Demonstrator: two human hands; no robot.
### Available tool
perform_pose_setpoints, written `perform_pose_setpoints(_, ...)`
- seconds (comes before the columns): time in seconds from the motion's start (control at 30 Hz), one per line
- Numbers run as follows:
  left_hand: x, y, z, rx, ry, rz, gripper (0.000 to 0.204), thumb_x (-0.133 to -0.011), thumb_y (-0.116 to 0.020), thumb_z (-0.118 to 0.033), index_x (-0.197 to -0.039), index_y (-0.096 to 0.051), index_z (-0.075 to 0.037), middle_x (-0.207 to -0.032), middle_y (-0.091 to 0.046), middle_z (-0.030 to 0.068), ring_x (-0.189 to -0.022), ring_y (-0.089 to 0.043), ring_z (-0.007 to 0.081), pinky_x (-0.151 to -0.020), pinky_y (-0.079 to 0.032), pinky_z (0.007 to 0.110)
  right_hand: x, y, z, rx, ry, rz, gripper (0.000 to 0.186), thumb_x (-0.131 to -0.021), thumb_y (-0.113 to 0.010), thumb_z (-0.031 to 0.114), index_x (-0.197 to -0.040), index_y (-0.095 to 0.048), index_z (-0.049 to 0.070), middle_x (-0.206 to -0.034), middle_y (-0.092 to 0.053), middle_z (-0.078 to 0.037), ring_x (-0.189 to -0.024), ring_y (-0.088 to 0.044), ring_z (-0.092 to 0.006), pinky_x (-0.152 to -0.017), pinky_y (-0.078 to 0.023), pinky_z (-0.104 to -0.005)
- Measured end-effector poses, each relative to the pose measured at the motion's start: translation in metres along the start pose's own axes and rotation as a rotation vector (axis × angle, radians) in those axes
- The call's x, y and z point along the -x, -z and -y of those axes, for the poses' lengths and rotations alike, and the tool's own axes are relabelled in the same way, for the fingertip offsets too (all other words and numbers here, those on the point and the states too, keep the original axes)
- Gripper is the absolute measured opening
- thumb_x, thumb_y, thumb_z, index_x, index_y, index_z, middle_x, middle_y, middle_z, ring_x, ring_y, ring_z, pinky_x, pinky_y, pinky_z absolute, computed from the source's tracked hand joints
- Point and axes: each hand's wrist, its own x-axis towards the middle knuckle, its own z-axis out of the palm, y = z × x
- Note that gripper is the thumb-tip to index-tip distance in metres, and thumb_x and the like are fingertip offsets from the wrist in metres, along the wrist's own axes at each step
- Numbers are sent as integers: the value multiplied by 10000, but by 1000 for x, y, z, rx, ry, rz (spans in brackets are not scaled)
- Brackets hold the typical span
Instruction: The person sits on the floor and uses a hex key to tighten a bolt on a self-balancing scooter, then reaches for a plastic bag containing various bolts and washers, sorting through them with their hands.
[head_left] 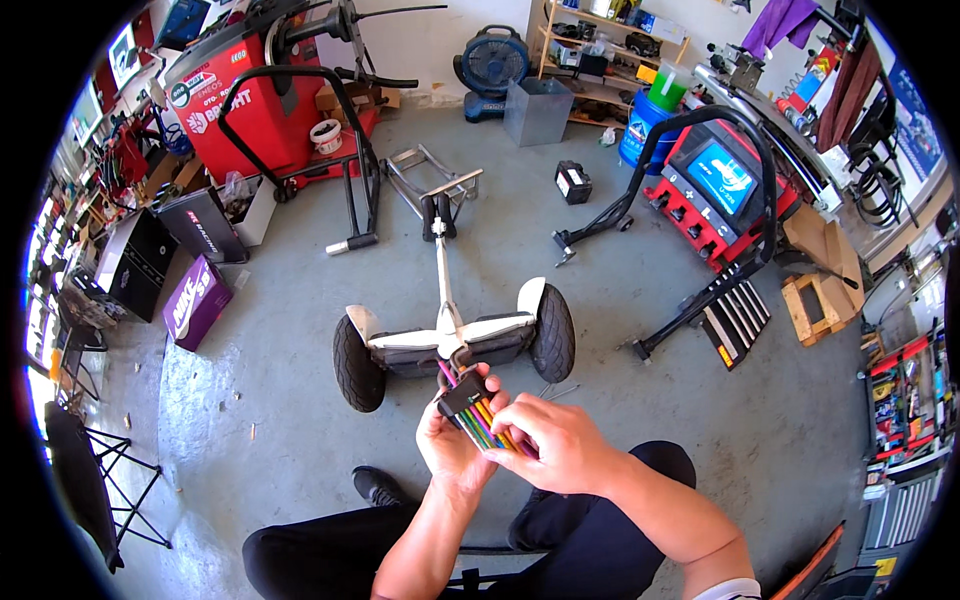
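My left hand is wrapped round the black holder of a hex key set, its long keys in several bright colours fanned toward me. Bent over their near end, my right hand has its fingers closed on a key; the fingertips partly hide which one. A purple-pink key sticks out past the holder's far side. Just beyond my hands, a white self-balancing scooter stands on the floor with two black tyres and a steering post pointing away from me.
Red machines with black frames stand at far left and right. A purple shoebox lies left, near a folding chair. A small black box, a metal bin and a fan are farther back. A tool rack lines the right.
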Motion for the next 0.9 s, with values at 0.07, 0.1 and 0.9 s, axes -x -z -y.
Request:
perform_pose_setpoints(0.07,-2,-1,0,25,52,21,748,-978,-540,-608,-1373,-512,27,-1108,-626,156,-898,-586,271,-802,-490,381,2,7,-1,-40,-56,14,202,-890,-780,171,-951,-610,80,-844,-611,-51,-660,-637,-170,-566,-491,-328)
perform_pose_setpoints(0.1,-2,0,1,-54,62,49,825,-940,-554,-672,-1385,-500,21,-1093,-629,147,-874,-587,264,-794,-484,378,1,10,-2,-74,-80,-82,191,-893,-779,157,-961,-620,76,-848,-610,-44,-651,-617,-147,-560,-475,-308)
perform_pose_setpoints(0.9,99,-117,-70,-2022,711,221,442,-880,-781,-361,-1255,-740,-131,-1032,-785,129,-854,-748,255,-754,-593,342,40,2,28,-823,-133,737,265,-1069,-566,249,-996,-619,-1,-817,-596,-109,-731,-569,-255,-666,-450,-376)
